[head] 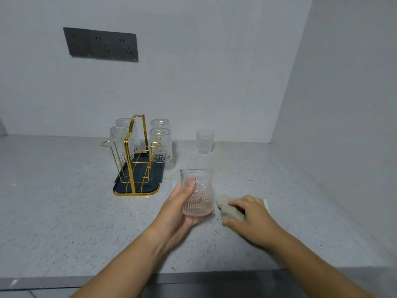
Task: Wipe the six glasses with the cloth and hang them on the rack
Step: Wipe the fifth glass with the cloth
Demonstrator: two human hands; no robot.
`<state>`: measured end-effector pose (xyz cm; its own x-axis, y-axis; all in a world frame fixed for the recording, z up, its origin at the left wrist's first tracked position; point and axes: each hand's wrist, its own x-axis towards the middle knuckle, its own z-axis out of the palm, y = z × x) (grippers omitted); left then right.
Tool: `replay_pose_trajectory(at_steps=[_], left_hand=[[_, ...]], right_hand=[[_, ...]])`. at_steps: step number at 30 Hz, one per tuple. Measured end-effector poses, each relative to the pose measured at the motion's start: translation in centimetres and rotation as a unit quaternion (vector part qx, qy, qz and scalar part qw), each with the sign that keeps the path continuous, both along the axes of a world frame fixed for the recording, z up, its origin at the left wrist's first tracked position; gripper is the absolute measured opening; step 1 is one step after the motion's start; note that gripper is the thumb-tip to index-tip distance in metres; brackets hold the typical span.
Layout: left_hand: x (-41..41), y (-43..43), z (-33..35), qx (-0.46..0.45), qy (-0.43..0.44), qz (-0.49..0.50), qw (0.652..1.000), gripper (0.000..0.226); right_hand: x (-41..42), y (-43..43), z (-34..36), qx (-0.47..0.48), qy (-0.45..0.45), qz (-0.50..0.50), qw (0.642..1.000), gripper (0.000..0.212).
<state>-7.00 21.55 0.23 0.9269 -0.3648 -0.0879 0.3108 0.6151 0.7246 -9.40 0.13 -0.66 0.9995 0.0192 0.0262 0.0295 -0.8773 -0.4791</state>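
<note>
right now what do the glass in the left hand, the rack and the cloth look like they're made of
Glass in the left hand: clear pressed glass, see-through, with embossed ribs and round medallions.

Rack: thin bent wire, probably metal, with a shiny gold finish; its dark tray looks matte, material unclear.

Cloth: soft beige-grey fabric, bunched and fuzzy under the right hand, maybe microfibre or terry.

Speckled grey tabletop (64,211), pale, dark flecks throughout; plain grey wall (193,82) behind and at right; dark socket panel (101,44) mounted on wall, upper left, several outlets visible.
</note>
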Motion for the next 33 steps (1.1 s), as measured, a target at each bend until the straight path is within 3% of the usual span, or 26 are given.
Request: replay_pose_trajectory(at_steps=[3,7,10,13,15,21,23,27,29,33], left_hand=[[-0.3,0.3,-0.1,-0.005,0.007,0.003,1.000,0.047],[-0.5,0.3,0.5,0.002,-0.015,0.007,1.000,0.044],[-0.6,-0.6,1.1,0.048,-0.055,0.025,0.997,0.051],[-0.8,-2.2,1.7,0.083,-0.101,0.040,0.991,0.053],[-1.1,-3.1,2.0,0.092,-0.130,0.062,0.985,0.046],[-1.2,-2.7,3.4,0.118,-0.179,0.126,0.969,0.042],[-1.1,-2.6,3.5,0.127,-0.184,0.117,0.968,0.042],[-1.4,-3.6,3.1,0.113,-0.166,0.067,0.977,0.058],[-0.8,-3.7,3.3,0.111,-0.160,0.065,0.979,0.060],[0.8,-2.5,4.1,0.114,-0.141,0.041,0.983,0.075]], right_hand=[[0.5,0.1,0.0,0.058,-0.012,-0.038,0.998,0.034],[-0.3,0.4,2.3,0.227,-0.081,-0.116,0.963,0.026],[-1.2,1.8,5.1,0.379,-0.115,-0.138,0.908,0.024],[-1.7,4.5,7.0,0.561,-0.092,-0.073,0.819,0.028],[-2.0,6.3,7.3,0.624,-0.072,-0.035,0.778,0.032],[-4.0,8.7,4.5,0.540,-0.064,-0.001,0.839,0.054],[-4.0,8.7,4.6,0.539,-0.058,-0.003,0.840,0.060],[-1.5,7.2,6.9,0.559,-0.086,-0.040,0.824,0.051],[-1.3,7.3,6.9,0.544,-0.093,-0.033,0.833,0.048],[-3.6,9.0,5.3,0.527,-0.088,0.034,0.844,0.064]])
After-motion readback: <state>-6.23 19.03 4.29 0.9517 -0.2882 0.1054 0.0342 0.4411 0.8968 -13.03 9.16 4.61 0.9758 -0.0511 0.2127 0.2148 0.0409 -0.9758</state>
